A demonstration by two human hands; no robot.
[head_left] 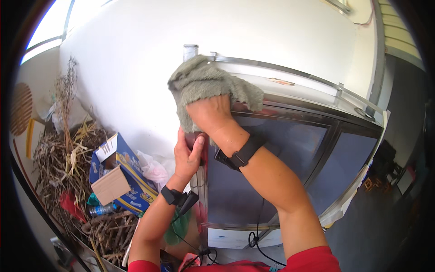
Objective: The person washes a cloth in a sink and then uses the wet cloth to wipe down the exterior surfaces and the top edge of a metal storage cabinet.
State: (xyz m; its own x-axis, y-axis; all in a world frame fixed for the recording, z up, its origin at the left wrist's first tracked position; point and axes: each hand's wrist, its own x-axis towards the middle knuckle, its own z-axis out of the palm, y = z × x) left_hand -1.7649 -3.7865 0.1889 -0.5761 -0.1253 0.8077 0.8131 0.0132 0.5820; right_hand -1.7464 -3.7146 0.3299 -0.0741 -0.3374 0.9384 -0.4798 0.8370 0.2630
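A grey-green towel cloth point(204, 84) is bunched over the top left corner of a metal-framed cabinet point(267, 158) with dark glass doors. My right hand point(210, 111) is closed on the cloth, its fingers mostly hidden in the folds, and presses it against that corner. Just below, my left hand point(186, 154) points upward along the cabinet's left side, thumb apart from the fingers. Its fingertips reach the hanging edge of the cloth and are partly hidden there. A silvery post end point(190, 51) sticks up behind the cloth.
A metal rail point(276, 68) runs along the cabinet top, beside a flat printed piece point(282, 81). On the left lie dry twigs point(50, 158), a blue carton point(124, 177), a plastic bottle point(103, 209) and a pale bag point(154, 170). Black cables point(256, 238) dangle low in front.
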